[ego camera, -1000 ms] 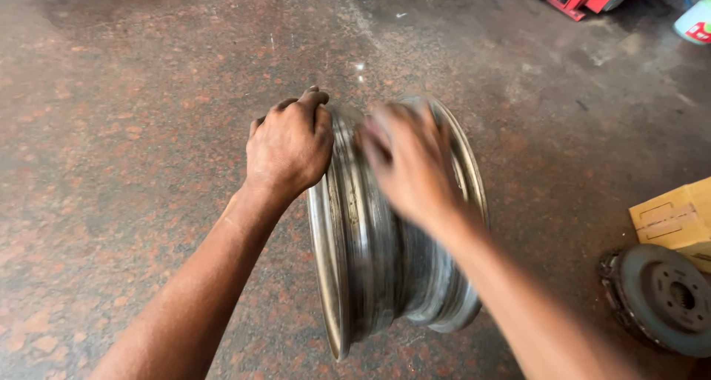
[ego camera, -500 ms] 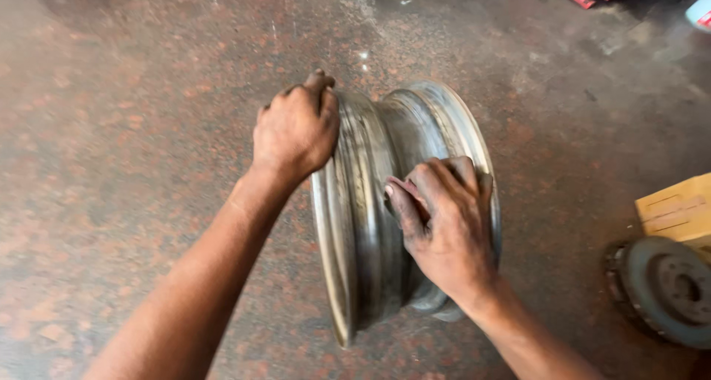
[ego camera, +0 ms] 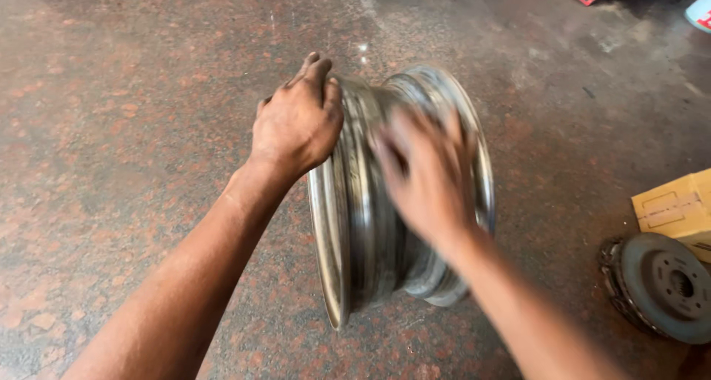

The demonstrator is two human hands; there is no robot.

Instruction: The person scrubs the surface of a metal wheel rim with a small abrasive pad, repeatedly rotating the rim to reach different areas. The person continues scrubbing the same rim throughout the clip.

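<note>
A bare metal wheel rim [ego camera: 370, 224] stands on its edge on the speckled reddish stone floor [ego camera: 126, 150], in the middle of the frame, its barrel facing the camera and its two lips running from top to bottom.

The left arm reaches in from the lower left of the frame, forearm straight, wrist slightly bent down. The left hand [ego camera: 296, 124] sits on top of the rim's left lip, palm down, its fingers [ego camera: 315, 72] curled over the upper edge and clenched on the metal, steadying the rim upright.

The right arm comes in from the lower right corner. The right hand [ego camera: 426, 176] is blurred with motion in front of the barrel, between the two lips, its fingers [ego camera: 437, 132] spread and pointing up. It lies against or just over the barrel; the blur hides whether it is gripping anything or merely brushing the surface.

At the right edge of the frame, well apart from the rim, a dark brake disc [ego camera: 663, 287] lies flat on the floor, with a yellow cardboard box [ego camera: 678, 210] just above it.
</note>
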